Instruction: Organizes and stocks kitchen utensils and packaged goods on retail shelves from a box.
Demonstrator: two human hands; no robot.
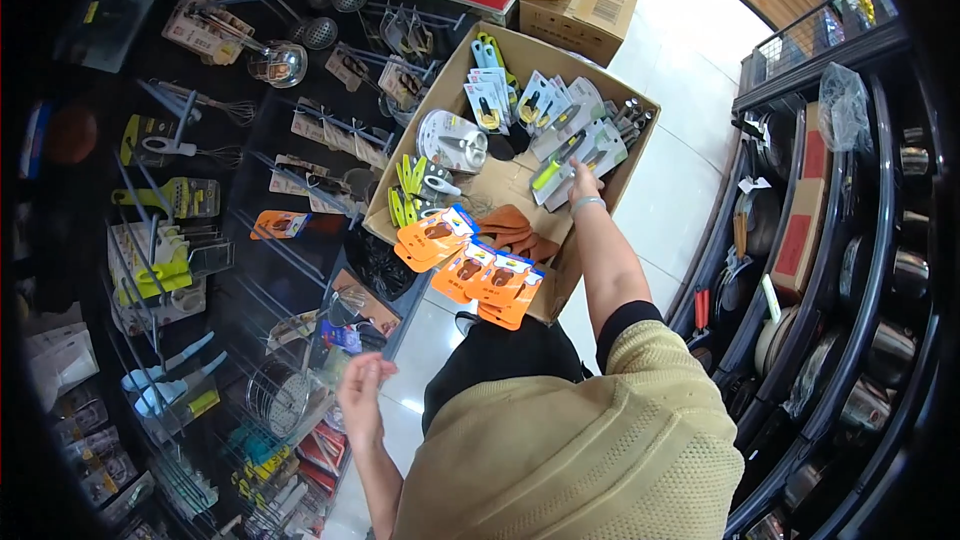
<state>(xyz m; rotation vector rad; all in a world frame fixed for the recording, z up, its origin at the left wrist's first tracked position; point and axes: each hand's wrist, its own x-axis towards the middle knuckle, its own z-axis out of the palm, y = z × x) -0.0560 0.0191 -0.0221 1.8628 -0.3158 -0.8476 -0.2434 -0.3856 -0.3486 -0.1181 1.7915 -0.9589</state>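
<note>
My right hand reaches into a large open cardboard box and touches the near end of some carded kitchen tools with green and grey handles; its fingertips are partly hidden, so a firm hold cannot be told. Around these lie yellow-and-black carded tools, a round clear pack, green-handled utensils and brown items. Several orange packs rest over the box's near edge. My left hand hovers low at the left beside the hanging goods, its fingers loosely bent, with nothing seen in it.
A dark display wall with metal hooks holds whisks, ladles and strainers at the left. Behind the big box stands a smaller carton. Curved dark shelves with pans and pots run along the right. White floor tiles show between.
</note>
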